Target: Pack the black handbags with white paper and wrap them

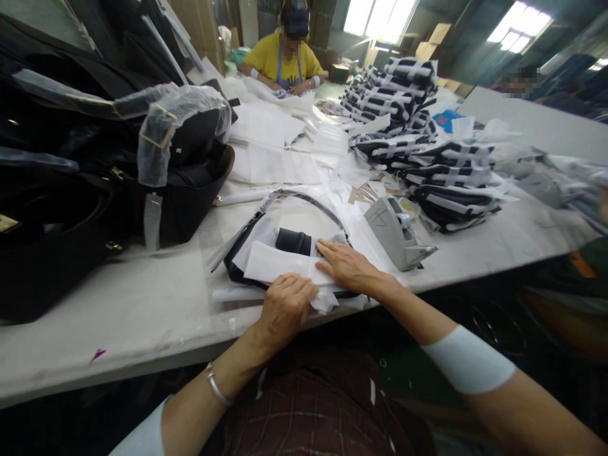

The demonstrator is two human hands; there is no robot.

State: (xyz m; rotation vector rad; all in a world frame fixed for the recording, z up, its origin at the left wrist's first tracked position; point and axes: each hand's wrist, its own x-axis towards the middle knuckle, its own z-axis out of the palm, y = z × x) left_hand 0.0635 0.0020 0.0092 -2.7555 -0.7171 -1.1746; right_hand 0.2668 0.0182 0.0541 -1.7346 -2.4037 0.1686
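A black handbag lies on its side at the table's near edge, its strap arching away from me. White packing sheet covers much of the bag, and a black strap-like piece lies on top. My left hand has its fingers curled together over the near edge of the sheet; the fingertips are partly hidden. Flat on the wrapping, beside the black piece, rests my right hand with fingers stretched out. Crumpled white paper sticks out between the hands.
Large black bags crowd the left side. A grey tape dispenser stands right of my right hand. Wrapped black bags are piled behind it. White sheets spread across the middle. A person in yellow works at the far side.
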